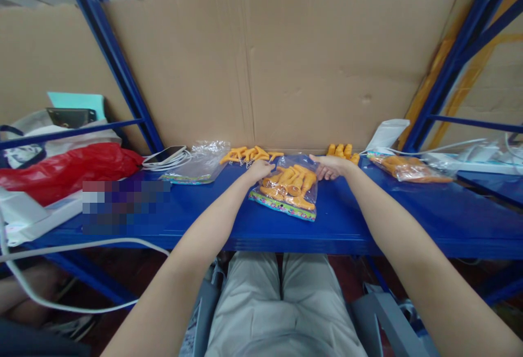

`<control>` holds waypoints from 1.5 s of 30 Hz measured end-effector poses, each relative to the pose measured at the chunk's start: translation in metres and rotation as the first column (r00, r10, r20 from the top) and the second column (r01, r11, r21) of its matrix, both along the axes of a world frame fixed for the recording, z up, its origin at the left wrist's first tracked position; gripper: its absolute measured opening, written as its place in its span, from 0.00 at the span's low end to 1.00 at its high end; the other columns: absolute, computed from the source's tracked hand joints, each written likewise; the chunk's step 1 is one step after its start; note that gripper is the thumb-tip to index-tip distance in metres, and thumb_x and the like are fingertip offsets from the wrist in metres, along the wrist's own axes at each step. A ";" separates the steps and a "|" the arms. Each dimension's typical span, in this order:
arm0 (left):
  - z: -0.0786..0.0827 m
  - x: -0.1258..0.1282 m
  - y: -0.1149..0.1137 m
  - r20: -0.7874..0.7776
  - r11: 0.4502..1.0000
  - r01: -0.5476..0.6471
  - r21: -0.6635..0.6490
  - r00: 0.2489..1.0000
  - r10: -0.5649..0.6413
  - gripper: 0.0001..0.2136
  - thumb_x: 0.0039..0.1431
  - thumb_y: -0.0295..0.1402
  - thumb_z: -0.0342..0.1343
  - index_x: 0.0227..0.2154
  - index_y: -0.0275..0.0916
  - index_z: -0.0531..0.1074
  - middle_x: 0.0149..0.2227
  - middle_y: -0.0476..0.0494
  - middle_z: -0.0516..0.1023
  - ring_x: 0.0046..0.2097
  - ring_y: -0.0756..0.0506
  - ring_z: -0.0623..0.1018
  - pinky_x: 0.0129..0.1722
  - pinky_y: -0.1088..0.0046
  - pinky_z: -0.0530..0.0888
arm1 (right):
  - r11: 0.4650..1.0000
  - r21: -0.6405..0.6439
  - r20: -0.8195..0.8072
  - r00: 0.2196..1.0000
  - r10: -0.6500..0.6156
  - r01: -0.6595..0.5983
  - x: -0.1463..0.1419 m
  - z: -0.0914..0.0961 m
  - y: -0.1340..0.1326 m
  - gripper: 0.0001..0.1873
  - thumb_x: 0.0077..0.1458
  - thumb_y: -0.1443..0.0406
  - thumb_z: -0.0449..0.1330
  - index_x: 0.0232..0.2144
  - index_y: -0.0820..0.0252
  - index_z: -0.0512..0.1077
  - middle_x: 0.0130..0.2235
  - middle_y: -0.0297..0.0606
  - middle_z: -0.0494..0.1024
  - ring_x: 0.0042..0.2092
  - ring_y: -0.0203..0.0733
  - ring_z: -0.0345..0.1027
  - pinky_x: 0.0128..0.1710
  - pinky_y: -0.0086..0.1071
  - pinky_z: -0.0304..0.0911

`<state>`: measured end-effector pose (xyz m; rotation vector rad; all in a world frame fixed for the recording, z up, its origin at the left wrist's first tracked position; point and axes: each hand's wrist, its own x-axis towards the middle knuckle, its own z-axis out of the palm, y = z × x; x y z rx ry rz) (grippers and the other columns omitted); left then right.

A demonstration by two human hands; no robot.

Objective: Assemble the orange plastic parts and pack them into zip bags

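A clear plastic bag (281, 206) lies on the blue table in front of me, with a colourful printed strip along its near edge. Several orange-yellow plastic pieces (295, 180) fill it. At its left side, my left hand (260, 170) has its fingers closed on the bag's edge. My right hand (332, 166) grips the far right side, thumb over the plastic and fingers curled. Just beyond my left hand is a pile of loose orange pieces with small chains (249, 154). More orange pieces (342, 151) stand in a group behind my right hand.
An empty clear bag (198, 165) and a coiled white cable (174, 158) lie left on the blue table (204, 221). A red plastic bag (73, 169) is farther left. Another filled bag (408, 168) lies right, near a white power strip (486, 163). Cardboard (327, 68) stands behind.
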<state>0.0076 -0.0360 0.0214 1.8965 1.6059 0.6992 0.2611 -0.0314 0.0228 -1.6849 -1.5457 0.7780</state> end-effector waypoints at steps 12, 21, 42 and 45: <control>-0.008 -0.006 0.015 0.276 0.973 -0.042 -0.227 0.955 0.106 0.15 0.65 0.42 0.50 0.37 0.35 0.73 0.32 0.40 0.80 0.31 0.48 0.77 0.23 0.79 0.67 | 0.990 -0.134 -0.451 0.892 -0.016 -0.050 -0.025 -0.006 -0.008 0.13 0.60 0.70 0.60 0.23 0.63 0.69 0.20 0.34 0.73 0.23 0.33 0.67 0.32 0.28 0.69; -0.008 -0.012 0.022 0.490 0.980 0.007 -0.198 0.867 0.092 0.04 0.62 0.31 0.56 0.34 0.35 0.74 0.36 0.39 0.81 0.39 0.49 0.80 0.37 0.77 0.74 | 0.993 -0.013 -0.525 0.846 0.092 -0.116 -0.031 -0.011 -0.007 0.15 0.63 0.70 0.57 0.22 0.63 0.70 0.21 0.34 0.74 0.22 0.30 0.67 0.27 0.23 0.66; -0.013 -0.020 0.025 0.485 0.991 0.064 -0.116 0.874 0.001 0.04 0.54 0.22 0.60 0.26 0.34 0.74 0.32 0.43 0.80 0.41 0.47 0.81 0.46 0.70 0.77 | 0.975 -0.059 -0.464 0.871 0.164 -0.215 -0.022 -0.006 -0.018 0.10 0.56 0.78 0.60 0.25 0.65 0.73 0.25 0.36 0.77 0.28 0.32 0.72 0.34 0.26 0.70; -0.014 -0.023 0.026 0.475 0.993 0.076 -0.086 0.880 -0.026 0.04 0.49 0.21 0.64 0.29 0.33 0.77 0.35 0.40 0.82 0.43 0.43 0.81 0.45 0.67 0.78 | 0.975 -0.051 -0.460 0.872 0.168 -0.215 -0.023 -0.003 -0.023 0.09 0.55 0.80 0.59 0.30 0.68 0.76 0.29 0.40 0.80 0.31 0.34 0.74 0.36 0.26 0.68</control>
